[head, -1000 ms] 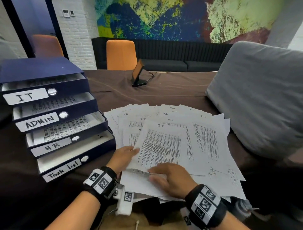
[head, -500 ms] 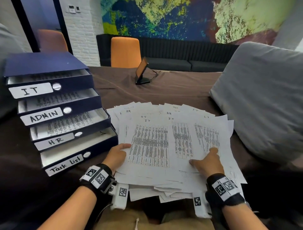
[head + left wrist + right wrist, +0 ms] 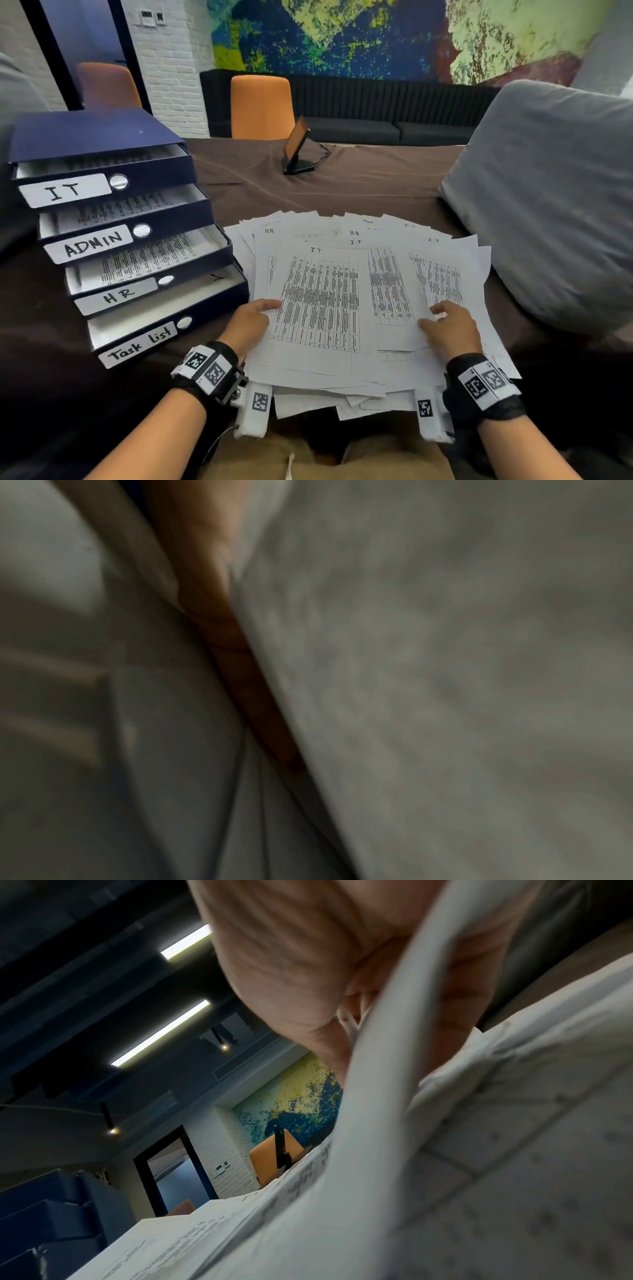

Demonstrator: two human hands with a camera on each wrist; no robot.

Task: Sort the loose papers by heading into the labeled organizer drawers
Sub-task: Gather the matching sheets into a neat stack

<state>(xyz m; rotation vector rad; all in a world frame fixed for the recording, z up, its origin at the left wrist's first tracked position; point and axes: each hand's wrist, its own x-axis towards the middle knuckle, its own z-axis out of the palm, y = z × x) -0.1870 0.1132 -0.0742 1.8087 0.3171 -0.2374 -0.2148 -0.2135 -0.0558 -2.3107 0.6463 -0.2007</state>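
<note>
Right hand (image 3: 451,330) slid right across papers (image 3: 383,274), now pinching sheet edge; left hand (image 3: 247,323) still gripping top "IT" sheet (image 3: 318,301) beside drawers (image 3: 137,240).

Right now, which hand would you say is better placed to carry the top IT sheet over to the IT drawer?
Probably the left hand: it already grips the top IT sheet on the side facing the IT drawer. The right hand is farther off, pinching sheets.
</note>
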